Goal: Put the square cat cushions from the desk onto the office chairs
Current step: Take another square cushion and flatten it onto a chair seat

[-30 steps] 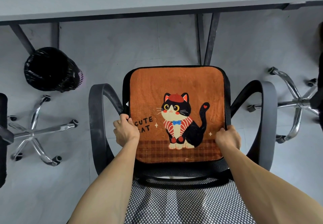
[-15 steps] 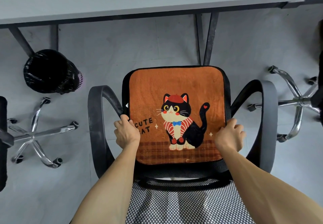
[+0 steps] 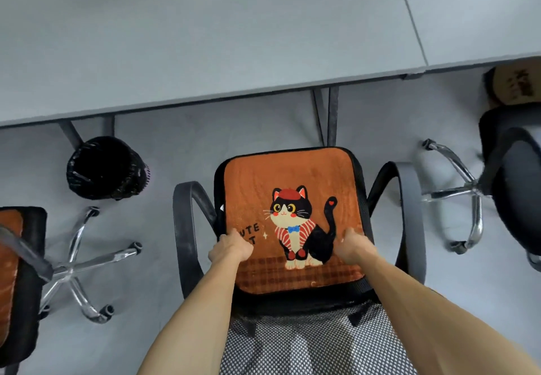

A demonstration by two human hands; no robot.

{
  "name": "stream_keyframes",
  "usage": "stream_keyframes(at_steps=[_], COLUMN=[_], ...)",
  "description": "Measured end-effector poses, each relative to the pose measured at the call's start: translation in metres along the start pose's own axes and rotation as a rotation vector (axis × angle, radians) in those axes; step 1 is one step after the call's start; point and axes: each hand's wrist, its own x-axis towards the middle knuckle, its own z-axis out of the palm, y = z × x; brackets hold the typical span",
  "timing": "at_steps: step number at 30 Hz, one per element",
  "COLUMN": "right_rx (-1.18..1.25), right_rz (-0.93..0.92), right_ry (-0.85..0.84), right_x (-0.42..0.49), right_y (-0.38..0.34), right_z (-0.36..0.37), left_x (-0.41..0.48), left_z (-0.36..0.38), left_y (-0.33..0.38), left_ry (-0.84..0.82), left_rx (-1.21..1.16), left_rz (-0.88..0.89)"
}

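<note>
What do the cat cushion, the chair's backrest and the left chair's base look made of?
Cat cushion: plush, fleece-like fabric, matte, with brushed nap marks. Backrest: woven mesh, dotted holes visible. Left chair's base: probably chromed metal, mirror-bright glints.

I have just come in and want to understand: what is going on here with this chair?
A person leans over the back of an office chair and has both hands on the orange cat cushion, which lies flat on the seat. The left hand is at its left side, the right hand at its right; whether they pinch the fabric cannot be seen. The chair on the left also carries an orange cushion. The desk stands ahead.
</note>
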Motion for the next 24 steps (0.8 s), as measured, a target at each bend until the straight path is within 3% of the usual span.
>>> stream_keyframes(at_steps=[3,10,16,24], right_rx=[-0.021,-0.005,0.03,0.095], right_rz=[-0.093,-0.321,-0.548,-0.924], right_ry=[-0.014,0.208,0.493,0.775], right_x=[-0.048,-0.191,-0.321,-0.469], right_y=[-0.013,-0.038,-0.049,-0.06], right_z=[-0.013,-0.076,-0.128,-0.137], left_x=[-0.049,-0.174,-0.258,-0.366], left_z=[-0.015,-0.09,-0.167,-0.214], left_y=[0.004,-0.009,-0.046,-0.157], left_ry=[0.011,0.191,0.482,0.914], left_rx=[0.007,0.075,0.024,-0.081], left_rz=[0.118,0.368,0.524,0.501])
